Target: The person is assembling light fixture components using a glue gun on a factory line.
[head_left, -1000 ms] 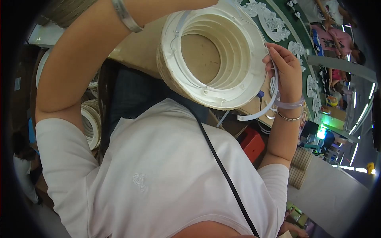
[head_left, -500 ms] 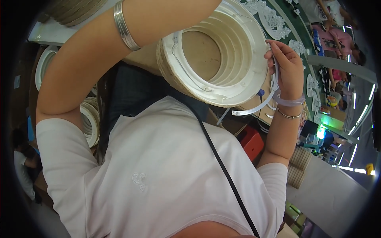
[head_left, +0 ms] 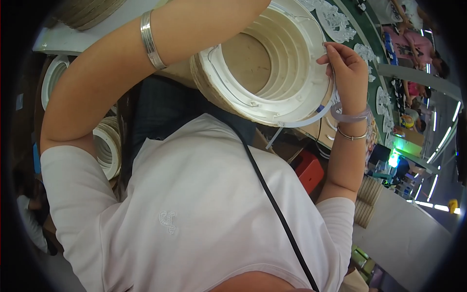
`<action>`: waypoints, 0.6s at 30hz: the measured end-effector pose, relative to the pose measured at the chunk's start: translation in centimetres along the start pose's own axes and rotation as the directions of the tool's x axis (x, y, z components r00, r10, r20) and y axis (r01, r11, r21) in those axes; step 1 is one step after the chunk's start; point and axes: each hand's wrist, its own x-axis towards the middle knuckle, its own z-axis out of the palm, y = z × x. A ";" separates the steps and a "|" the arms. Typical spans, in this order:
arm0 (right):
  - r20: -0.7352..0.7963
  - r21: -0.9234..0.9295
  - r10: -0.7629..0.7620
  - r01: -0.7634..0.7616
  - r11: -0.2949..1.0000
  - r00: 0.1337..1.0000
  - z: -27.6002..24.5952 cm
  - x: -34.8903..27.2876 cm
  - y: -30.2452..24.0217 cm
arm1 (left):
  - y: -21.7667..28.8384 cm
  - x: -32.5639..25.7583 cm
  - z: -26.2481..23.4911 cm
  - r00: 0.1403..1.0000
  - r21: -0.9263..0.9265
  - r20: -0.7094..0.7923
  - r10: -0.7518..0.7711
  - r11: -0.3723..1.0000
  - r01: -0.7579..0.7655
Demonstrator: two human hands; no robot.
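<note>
A stack of white plastic rings [head_left: 233, 100] with brownish outer edges stands before me, its round middle open to a tan surface. A thin wire runs along the top ring's face. My right hand [head_left: 348, 68] is at the right rim, thumb and fingers closed on a pale translucent strip [head_left: 311, 120]. From there the strip curves down along the ring's outer edge, its lower end near the front of the rim. My left forearm [head_left: 204, 24] reaches across the far left of the stack. The left hand lies beyond the upper edge of the picture, hidden from sight.
A green work surface [head_left: 357, 24] with clear plastic parts [head_left: 335, 22] runs along the far right. A red plastic box [head_left: 309, 171] is below the stack. More white rings [head_left: 107, 148] are stacked at left. Several people work at the far right.
The strip's loose lower end has swung up and left, from hanging apart to lying along the ring's edge. My right hand has shifted slightly upward and left.
</note>
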 end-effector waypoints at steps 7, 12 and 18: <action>-0.026 -0.354 -0.243 0.218 0.909 0.970 -0.1 -0.3 0.5 | 0.1 0.1 0.4 0.997 -0.103 -0.072 -0.015 0.995 0.008; -0.018 -0.389 -0.233 0.208 0.897 0.972 -0.1 -0.4 0.0 | 0.1 -0.1 -0.1 0.998 -0.144 -0.056 -0.020 0.990 0.012; 0.003 -0.424 -0.284 0.259 0.868 0.959 -0.1 -0.3 0.2 | -0.1 -0.5 -0.1 0.989 -0.179 -0.146 -0.027 0.984 0.000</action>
